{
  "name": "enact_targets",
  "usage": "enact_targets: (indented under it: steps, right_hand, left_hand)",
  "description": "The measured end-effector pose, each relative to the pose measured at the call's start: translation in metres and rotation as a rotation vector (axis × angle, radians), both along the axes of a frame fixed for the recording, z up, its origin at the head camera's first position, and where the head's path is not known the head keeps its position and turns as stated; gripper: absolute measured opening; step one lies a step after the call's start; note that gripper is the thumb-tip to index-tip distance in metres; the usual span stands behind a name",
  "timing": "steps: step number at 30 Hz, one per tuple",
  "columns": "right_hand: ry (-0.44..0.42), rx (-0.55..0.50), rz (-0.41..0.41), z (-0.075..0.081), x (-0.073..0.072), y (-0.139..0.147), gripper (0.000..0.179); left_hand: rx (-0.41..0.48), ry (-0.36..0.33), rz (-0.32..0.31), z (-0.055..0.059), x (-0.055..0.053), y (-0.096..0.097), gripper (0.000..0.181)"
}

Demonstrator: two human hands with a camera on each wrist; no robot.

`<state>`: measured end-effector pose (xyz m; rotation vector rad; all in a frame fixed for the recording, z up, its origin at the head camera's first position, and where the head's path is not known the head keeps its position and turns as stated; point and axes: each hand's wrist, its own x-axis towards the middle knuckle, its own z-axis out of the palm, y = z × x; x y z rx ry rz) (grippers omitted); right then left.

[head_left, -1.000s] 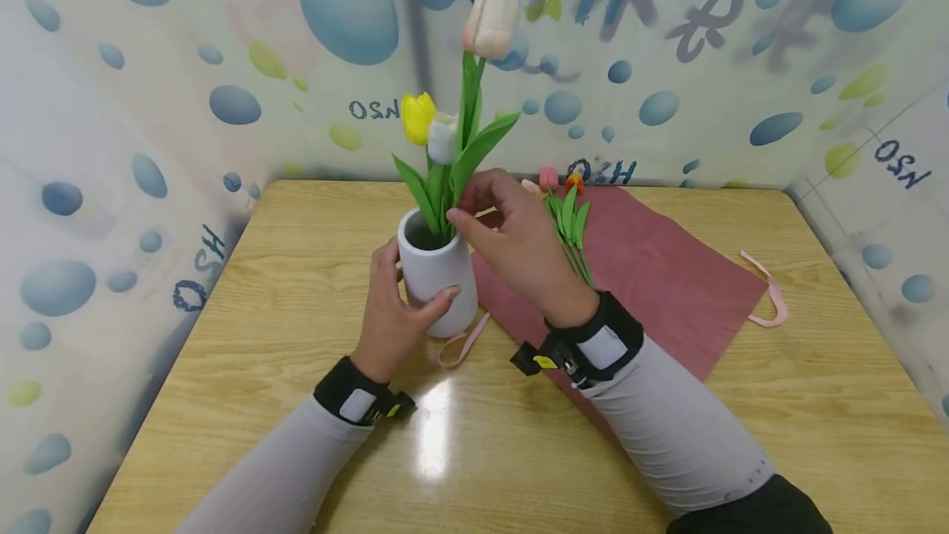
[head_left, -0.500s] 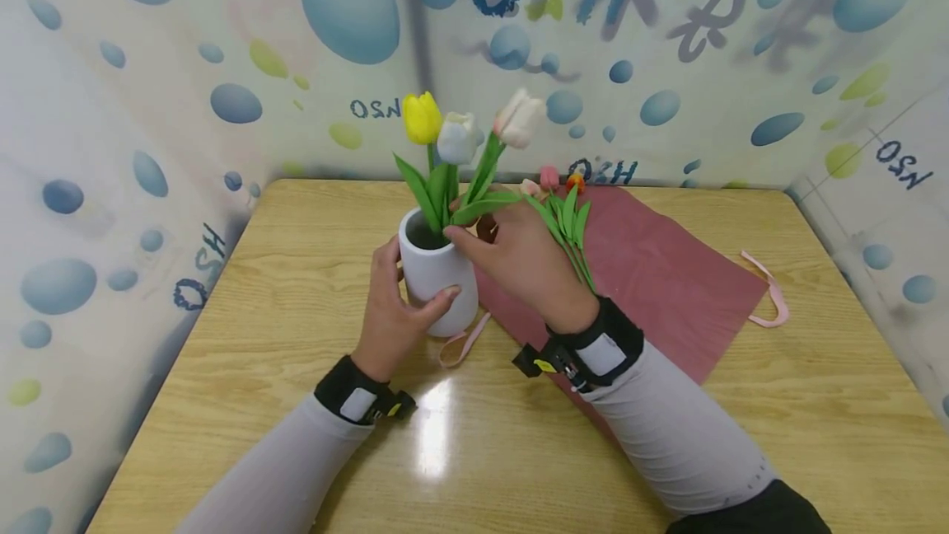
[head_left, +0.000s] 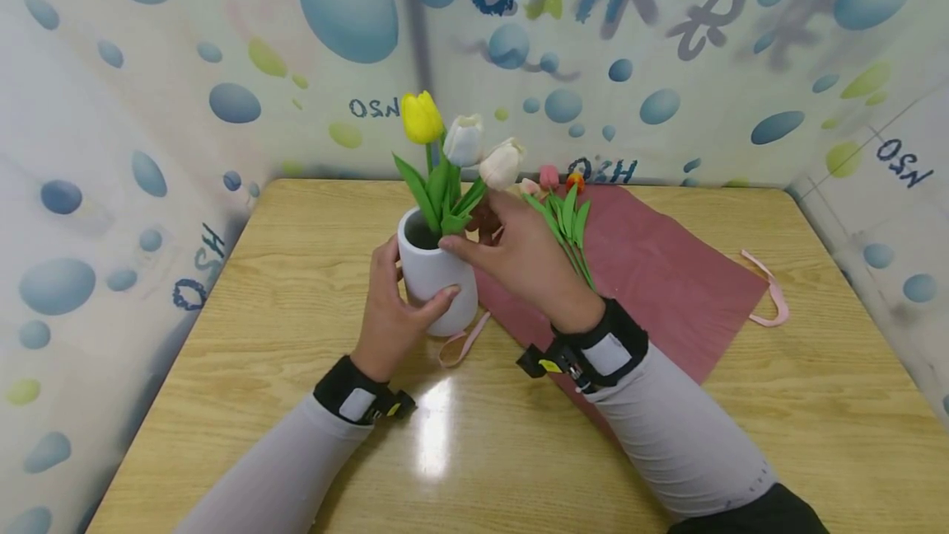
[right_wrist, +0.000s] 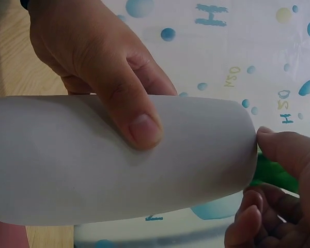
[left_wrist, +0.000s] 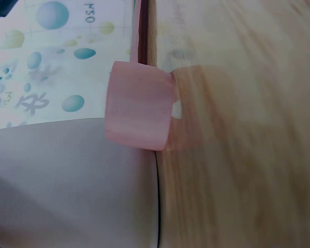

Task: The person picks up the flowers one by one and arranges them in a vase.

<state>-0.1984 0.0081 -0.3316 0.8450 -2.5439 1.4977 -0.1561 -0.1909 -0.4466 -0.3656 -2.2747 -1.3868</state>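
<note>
My left hand (head_left: 396, 311) grips the white vase (head_left: 439, 291) round its side, thumb across the front; the right wrist view also shows this hand (right_wrist: 108, 72) on the vase (right_wrist: 170, 160). A yellow tulip (head_left: 422, 117) and a bluish-white tulip (head_left: 464, 141) stand in the vase. At the rim my right hand (head_left: 522, 250) pinches a pale pink-white tulip (head_left: 502, 163) low on its green part, and its bloom leans right. In the right wrist view, green (right_wrist: 276, 173) shows between the thumb and fingers of the right hand (right_wrist: 289, 155). The stem ends inside the vase are hidden.
A dark pink wrapping sheet (head_left: 660, 270) lies on the wooden table (head_left: 245, 369). On it are several tulips (head_left: 571, 221) with pink and orange-red blooms. A pink ribbon loop (head_left: 463, 343) lies by the vase base, another ribbon (head_left: 774, 299) at the sheet's right corner.
The pale pink-white tulip has come down from high above the vase and tilted right, its leaves now at the rim. The bluish-white tulip has shifted slightly right. The left hand stays on the vase.
</note>
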Motion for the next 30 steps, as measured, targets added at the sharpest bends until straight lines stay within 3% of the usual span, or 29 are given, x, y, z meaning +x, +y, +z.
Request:
enact_targets:
  steps: [7, 14, 23, 30]
  right_hand:
    - [-0.050, -0.004, -0.030, -0.007, 0.003, 0.011, 0.035]
    - [-0.109, -0.096, -0.070, -0.021, -0.006, 0.036, 0.044]
    - [-0.106, -0.140, -0.274, -0.020, -0.020, 0.078, 0.043]
    - [-0.155, -0.116, -0.355, -0.024, -0.033, 0.103, 0.045]
  left_hand:
    - [-0.002, -0.008, -0.009, -0.001, -0.001, 0.000, 0.097]
    - [0.007, -0.009, -0.003, -0.001, -0.002, 0.000, 0.097]
    - [0.015, -0.022, -0.004, -0.001, -0.001, 0.000, 0.096]
    - [0.020, -0.035, -0.005, 0.000, 0.001, 0.000, 0.096]
